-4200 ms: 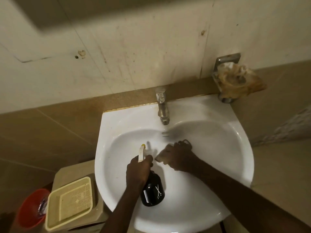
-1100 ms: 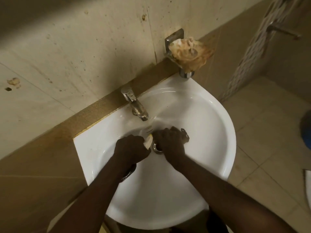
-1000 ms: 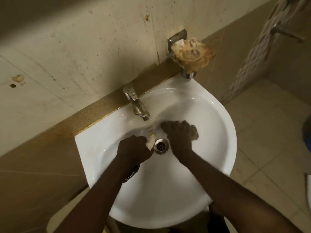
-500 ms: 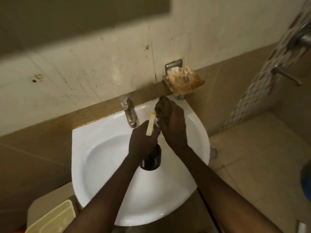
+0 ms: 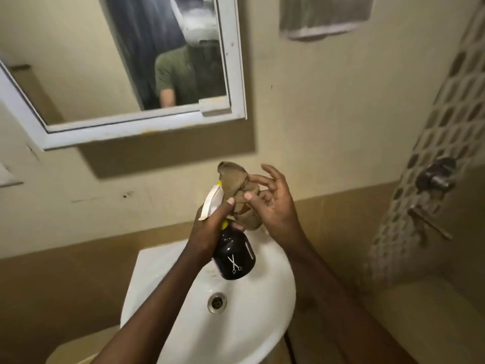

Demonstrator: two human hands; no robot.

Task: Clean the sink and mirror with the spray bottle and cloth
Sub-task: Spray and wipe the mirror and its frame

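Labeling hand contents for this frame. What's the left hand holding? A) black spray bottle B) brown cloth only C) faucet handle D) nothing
A: the left hand grips the neck of the black spray bottle above the sink, while the brown cloth is bunched mainly against the right hand.

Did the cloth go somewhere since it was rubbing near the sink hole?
Yes. The cloth has come up out of the sink, well above the drain, held below the mirror.
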